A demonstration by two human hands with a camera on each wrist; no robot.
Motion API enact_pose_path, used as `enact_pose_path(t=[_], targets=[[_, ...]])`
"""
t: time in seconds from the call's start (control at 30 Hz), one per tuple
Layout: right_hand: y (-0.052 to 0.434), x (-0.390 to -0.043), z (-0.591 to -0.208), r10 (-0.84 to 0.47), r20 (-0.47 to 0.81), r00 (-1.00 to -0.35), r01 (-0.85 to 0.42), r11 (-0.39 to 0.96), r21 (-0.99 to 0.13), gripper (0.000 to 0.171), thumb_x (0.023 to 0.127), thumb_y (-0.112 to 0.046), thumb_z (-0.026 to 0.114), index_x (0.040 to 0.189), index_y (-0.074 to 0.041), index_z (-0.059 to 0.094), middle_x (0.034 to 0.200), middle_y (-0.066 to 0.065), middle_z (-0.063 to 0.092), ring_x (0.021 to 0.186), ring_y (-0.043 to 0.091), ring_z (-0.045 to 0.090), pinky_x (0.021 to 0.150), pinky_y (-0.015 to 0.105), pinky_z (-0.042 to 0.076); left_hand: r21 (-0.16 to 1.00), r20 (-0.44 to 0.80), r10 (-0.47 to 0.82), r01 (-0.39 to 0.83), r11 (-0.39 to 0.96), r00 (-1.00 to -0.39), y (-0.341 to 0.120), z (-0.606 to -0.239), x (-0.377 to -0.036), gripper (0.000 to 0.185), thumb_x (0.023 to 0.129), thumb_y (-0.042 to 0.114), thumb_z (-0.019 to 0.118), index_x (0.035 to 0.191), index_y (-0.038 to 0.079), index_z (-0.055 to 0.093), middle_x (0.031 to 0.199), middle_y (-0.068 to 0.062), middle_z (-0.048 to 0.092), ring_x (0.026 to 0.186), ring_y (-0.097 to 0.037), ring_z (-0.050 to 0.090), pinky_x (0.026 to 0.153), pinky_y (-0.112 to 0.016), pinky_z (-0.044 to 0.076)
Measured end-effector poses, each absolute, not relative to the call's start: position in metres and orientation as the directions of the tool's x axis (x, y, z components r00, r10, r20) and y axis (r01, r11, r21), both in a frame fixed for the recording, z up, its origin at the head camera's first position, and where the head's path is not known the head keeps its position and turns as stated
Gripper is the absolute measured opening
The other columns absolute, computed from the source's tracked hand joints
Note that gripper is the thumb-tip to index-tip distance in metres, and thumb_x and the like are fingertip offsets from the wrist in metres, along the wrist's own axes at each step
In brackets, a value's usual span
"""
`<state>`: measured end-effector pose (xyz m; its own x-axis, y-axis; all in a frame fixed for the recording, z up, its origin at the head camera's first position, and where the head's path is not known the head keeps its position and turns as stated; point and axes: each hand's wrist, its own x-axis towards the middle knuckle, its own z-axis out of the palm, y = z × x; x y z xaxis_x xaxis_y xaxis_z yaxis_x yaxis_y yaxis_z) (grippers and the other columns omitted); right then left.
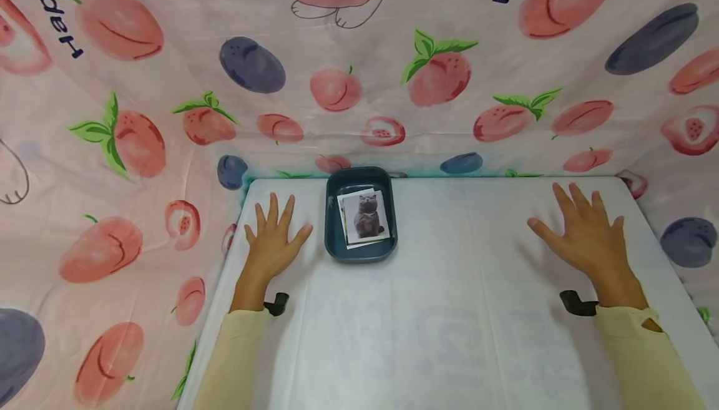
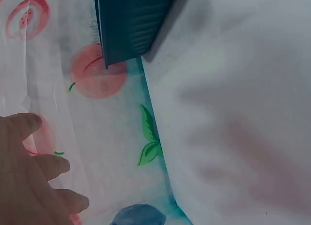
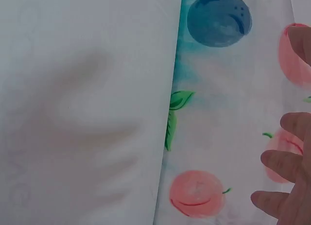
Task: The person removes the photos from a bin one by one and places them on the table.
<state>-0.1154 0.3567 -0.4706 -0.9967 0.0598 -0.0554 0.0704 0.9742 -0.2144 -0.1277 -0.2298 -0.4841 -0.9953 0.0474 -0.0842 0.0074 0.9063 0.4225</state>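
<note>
A dark teal tray (image 1: 332,251) stands at the back of the white table, left of its middle. Inside it lies a small stack of picture cards (image 1: 367,218); the top one shows a grey cat. To the left of the tray my left hand (image 1: 272,244) is spread with straight fingers and holds nothing. My right hand (image 1: 586,235) is likewise spread, far over on the table's right side, with nothing in it. In the left wrist view the tray's ribbed side (image 2: 138,25) shows beyond the fingers of the left hand (image 2: 31,171). The right wrist view has fingertips of the right hand (image 3: 286,166) at its edge.
The white table (image 1: 449,322) ends at the back against a hanging cloth (image 1: 359,42) printed with peaches and plums, which also covers both sides. A small black piece (image 1: 277,304) is at the left wrist, and another black piece (image 1: 578,304) at the right wrist.
</note>
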Motion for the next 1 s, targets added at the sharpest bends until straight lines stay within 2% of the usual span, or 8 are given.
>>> enact_pose_path(t=[0.27, 0.4, 0.57, 0.77, 1.0], targets=[[0.335, -0.124, -0.472, 0.011, -0.061, -0.998, 0.027, 0.964, -0.265, 0.101, 0.094, -0.075, 0.045, 0.166, -0.018, 0.004, 0.167, 0.027, 0.014, 0.152, 0.056, 0.005, 0.106, 0.087, 0.006, 0.581, -0.059, 0.049, 0.005, 0.814, -0.997, -0.226, -0.486, -0.128, 0.078, 0.101, 0.071, 0.030, 0.165, 0.034, 0.004, 0.174, -0.006, -0.003, 0.158, -0.041, -0.010, 0.116, -0.079, -0.002], [0.319, -0.132, -0.468, -0.030, -0.049, -0.998, -0.011, 0.943, -0.334, 0.100, 0.094, -0.074, 0.048, 0.166, -0.018, 0.005, 0.167, 0.026, 0.021, 0.150, 0.055, 0.018, 0.109, 0.083, 0.016, 0.685, -0.015, 0.043, 0.021, 0.729, -0.999, -0.220, -0.488, -0.132, 0.073, 0.106, 0.063, 0.029, 0.166, 0.028, 0.010, 0.173, -0.008, 0.007, 0.159, -0.039, 0.001, 0.122, -0.072, 0.007], [0.296, -0.145, -0.460, -0.086, -0.082, -0.993, -0.041, 0.892, -0.451, 0.099, 0.094, -0.073, 0.050, 0.166, -0.022, 0.004, 0.164, 0.025, 0.030, 0.146, 0.052, 0.031, 0.108, 0.078, 0.029, 0.773, 0.009, 0.011, 0.014, 0.634, -1.000, -0.209, -0.492, -0.137, 0.069, 0.107, 0.057, 0.034, 0.165, 0.022, 0.019, 0.170, -0.011, 0.021, 0.158, -0.035, 0.017, 0.126, -0.062, 0.016], [0.262, -0.168, -0.456, -0.165, -0.081, -0.983, -0.093, 0.827, -0.554, 0.092, 0.095, -0.066, 0.058, 0.164, -0.015, 0.024, 0.153, 0.021, 0.049, 0.137, 0.045, 0.047, 0.106, 0.070, 0.040, 0.856, -0.070, -0.042, -0.081, 0.510, -0.997, -0.190, -0.499, -0.145, 0.068, 0.107, 0.057, 0.037, 0.164, 0.024, 0.024, 0.170, -0.004, 0.026, 0.155, -0.033, 0.028, 0.123, -0.058, 0.028], [0.219, -0.201, -0.455, -0.290, -0.069, -0.954, -0.179, 0.742, -0.645, 0.076, 0.093, -0.055, 0.068, 0.152, -0.012, 0.047, 0.135, 0.019, 0.063, 0.121, 0.037, 0.061, 0.100, 0.057, 0.052, 0.921, -0.239, -0.080, -0.252, 0.298, -0.968, -0.170, -0.519, -0.155, 0.066, 0.106, 0.058, 0.040, 0.162, 0.025, 0.028, 0.166, -0.010, 0.034, 0.149, -0.035, 0.040, 0.119, -0.054, 0.038]])
